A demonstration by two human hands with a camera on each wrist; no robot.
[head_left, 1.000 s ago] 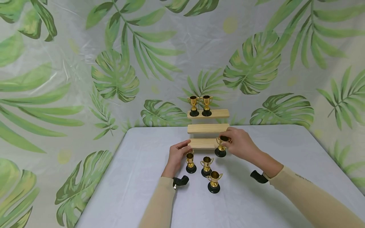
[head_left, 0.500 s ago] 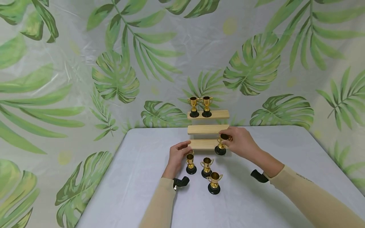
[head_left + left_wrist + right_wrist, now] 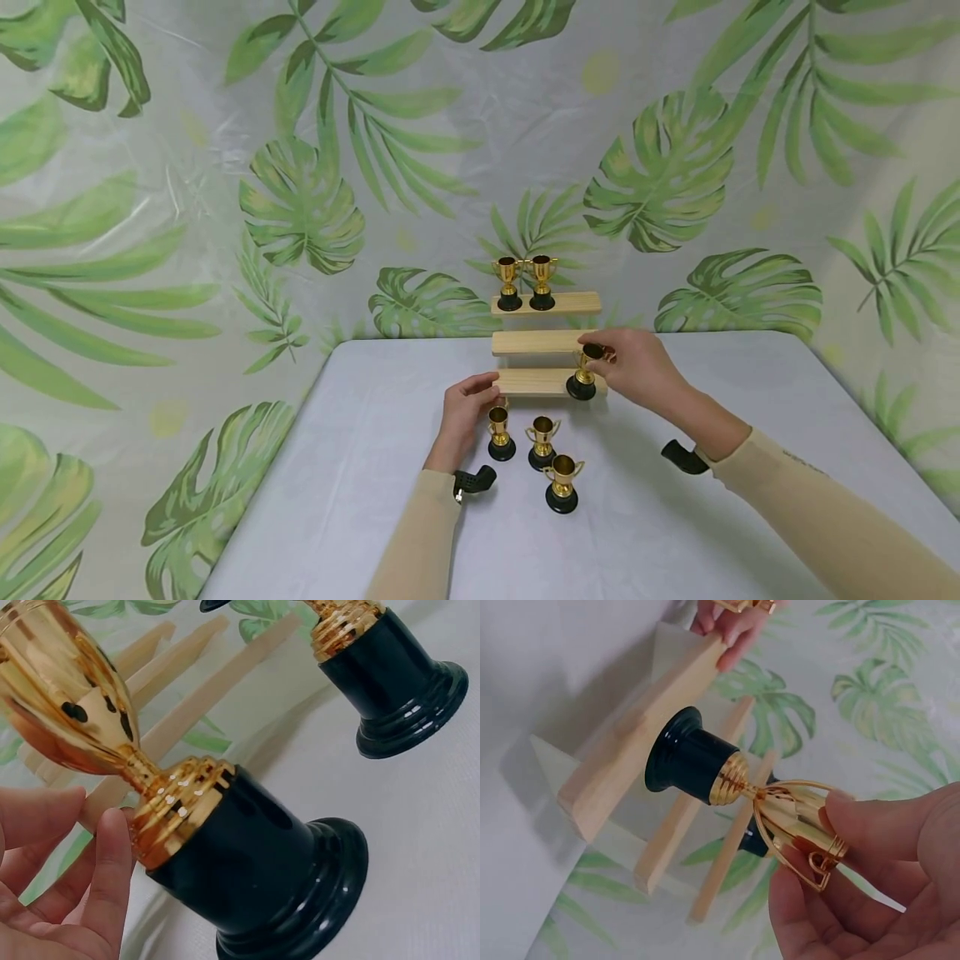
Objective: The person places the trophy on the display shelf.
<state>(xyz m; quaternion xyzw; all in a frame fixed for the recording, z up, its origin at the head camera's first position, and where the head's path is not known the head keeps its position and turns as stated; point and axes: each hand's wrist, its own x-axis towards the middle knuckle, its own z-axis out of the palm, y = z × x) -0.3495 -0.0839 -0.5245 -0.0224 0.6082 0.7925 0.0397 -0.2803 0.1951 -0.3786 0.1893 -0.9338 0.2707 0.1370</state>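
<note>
My right hand (image 3: 637, 367) pinches a small gold trophy cup (image 3: 584, 373) by its bowl and handles. In the right wrist view its round black base (image 3: 697, 761) overlaps the lowest wooden board (image 3: 622, 754), near that board's right end. Thumb and fingers of my left hand (image 3: 457, 415) hold the opposite end of the lowest board. Close by the left hand stands one upright trophy (image 3: 500, 433), large in the left wrist view. Two more trophies, one behind (image 3: 542, 442) and one in front (image 3: 562, 483), stand on the cloth to its right.
The stepped shelf carries a middle board (image 3: 543, 342) and a top board (image 3: 581, 303). Two trophies (image 3: 525, 285) stand on the left part of the top board. White cloth (image 3: 360, 467) covers the table; a leaf-patterned curtain (image 3: 420, 167) hangs behind.
My right hand has lifted the trophy slightly, from in front of the lowest board to the height of its right end. The left hand and the other trophies have stayed put.
</note>
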